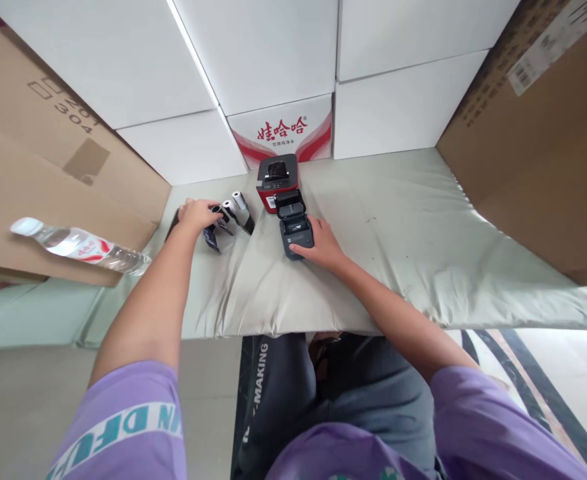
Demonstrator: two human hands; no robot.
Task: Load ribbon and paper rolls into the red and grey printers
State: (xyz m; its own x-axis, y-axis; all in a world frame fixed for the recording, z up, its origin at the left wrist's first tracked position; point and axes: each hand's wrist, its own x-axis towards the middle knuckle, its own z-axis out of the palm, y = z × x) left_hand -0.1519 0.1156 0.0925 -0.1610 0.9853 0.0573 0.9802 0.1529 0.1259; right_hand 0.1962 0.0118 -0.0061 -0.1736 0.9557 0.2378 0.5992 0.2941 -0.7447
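Hands (196, 215) on rolls (233, 212), printer (294, 230)

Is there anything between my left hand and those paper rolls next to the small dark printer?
Nothing visible. The left hand already rests at the white paper rolls in clear wrap. The right hand lies on the small dark grey printer, lid open.

Storeroom or stockroom — stacked white cartons (273, 53) (one printed), brown shipping boxes (538, 133), padded cloth-covered worktop (423, 233)

2 label printers (296, 230), approx. 3 paper rolls (240, 208), 1 water bottle (80, 245), 2 brown cartons (48, 160), several white boxes (273, 60).
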